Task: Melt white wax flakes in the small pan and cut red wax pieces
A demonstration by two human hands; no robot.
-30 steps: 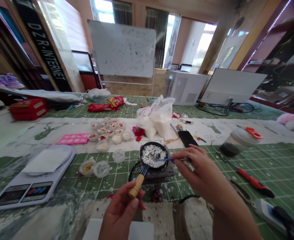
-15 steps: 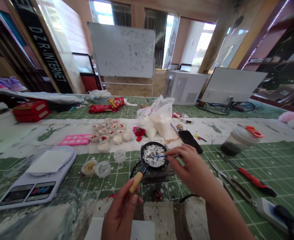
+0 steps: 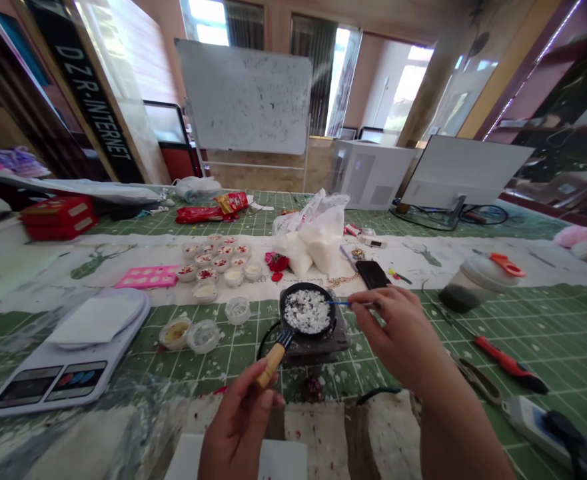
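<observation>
My left hand (image 3: 243, 413) is closed round the wooden handle of a small black frying pan (image 3: 284, 340). White flakes or pellets (image 3: 307, 311) cover the pan's bottom, with dark gaps between them. Beneath the pan sits a dark hot plate (image 3: 337, 337). My right hand (image 3: 390, 327) pinches a thin blue stick (image 3: 338, 303), whose tip reaches over the pan's right rim; whether it touches the flakes I cannot tell. Left of the pan stand small clear cups (image 3: 237, 310), one of them holding something yellowish (image 3: 176, 332).
Several white-filled cups with red bits (image 3: 220, 263) stand beside a pink mold (image 3: 148, 277). A kitchen scale (image 3: 73, 353) lies left. Bags of white material (image 3: 318, 243) stand behind the pan. Rightward are a phone (image 3: 372, 273), a shaker bottle (image 3: 478, 280), a red-handled screwdriver (image 3: 510, 363) and scissors (image 3: 480, 379).
My right hand has drawn back to the right, pulling the blue stick from the middle of the flakes toward the pan's right rim. The left hand keeps its hold on the handle.
</observation>
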